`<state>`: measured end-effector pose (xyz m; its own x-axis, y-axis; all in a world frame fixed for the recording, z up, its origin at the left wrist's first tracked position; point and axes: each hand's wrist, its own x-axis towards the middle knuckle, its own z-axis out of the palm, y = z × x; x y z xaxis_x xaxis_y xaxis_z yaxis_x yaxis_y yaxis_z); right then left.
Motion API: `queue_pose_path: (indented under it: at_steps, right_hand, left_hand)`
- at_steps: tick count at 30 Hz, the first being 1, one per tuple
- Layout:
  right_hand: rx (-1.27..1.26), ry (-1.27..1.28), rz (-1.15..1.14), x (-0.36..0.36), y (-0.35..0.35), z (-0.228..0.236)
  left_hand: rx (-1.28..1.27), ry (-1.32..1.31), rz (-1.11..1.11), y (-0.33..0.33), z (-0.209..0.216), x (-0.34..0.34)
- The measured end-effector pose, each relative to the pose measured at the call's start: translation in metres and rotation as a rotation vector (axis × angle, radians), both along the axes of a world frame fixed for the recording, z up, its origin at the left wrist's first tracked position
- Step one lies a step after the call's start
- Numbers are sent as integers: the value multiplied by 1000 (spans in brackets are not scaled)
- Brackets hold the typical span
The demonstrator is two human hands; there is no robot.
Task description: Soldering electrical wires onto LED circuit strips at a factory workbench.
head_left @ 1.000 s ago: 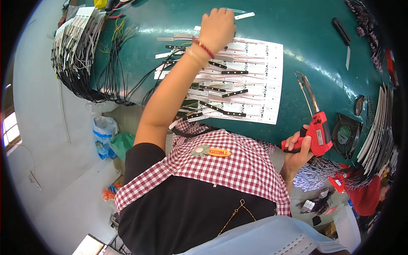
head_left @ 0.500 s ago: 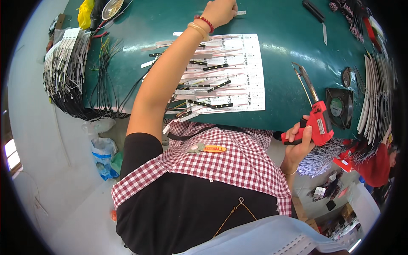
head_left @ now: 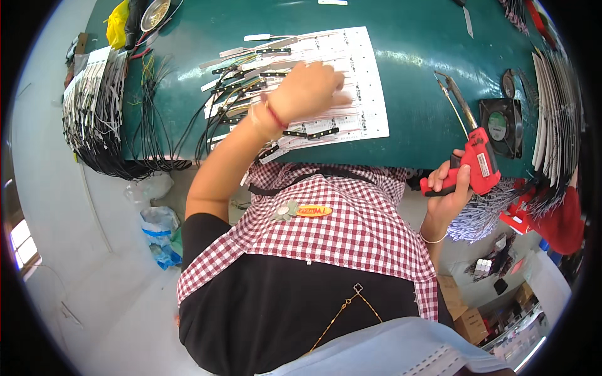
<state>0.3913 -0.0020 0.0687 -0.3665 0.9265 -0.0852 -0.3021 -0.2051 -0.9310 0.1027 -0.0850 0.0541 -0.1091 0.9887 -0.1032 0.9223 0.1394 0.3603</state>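
Note:
My left hand [head_left: 308, 91] hangs over a white board [head_left: 374, 94] on the green table, its fingers apart and partly blurred by motion. I see nothing held in it. Thin wires, small white strips and black strips with light dots [head_left: 323, 133] lie across the board, some hidden beneath my hand and wrist. On the right, my right hand [head_left: 453, 182] grips the red handle of a soldering gun [head_left: 481, 164] just off the table's near edge. The gun's metal tip [head_left: 441, 76] points up and away from me.
A small white strip [head_left: 332, 2] lies at the far edge of view. Black-wired bundles [head_left: 94, 113] hang off the left side, near a yellow bag [head_left: 117, 25] and a metal bowl [head_left: 155, 14]. A black fan [head_left: 500, 128] and stacked strips [head_left: 552, 119] stand right.
My left hand has come back toward me from the far side, leaving a white strip there, and is now over the board. My right hand still holds the soldering gun.

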Motion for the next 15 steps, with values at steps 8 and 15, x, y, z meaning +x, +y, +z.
queue_pose_path:
  at_steps: [8,15]
  right_hand:
    - [11,50,45,1,8,-11]
    - [6,43,30,5,6,-18]
  left_hand:
    - [181,150,134,-25,-11,18]
    - [293,-109,273,-29,1,12]
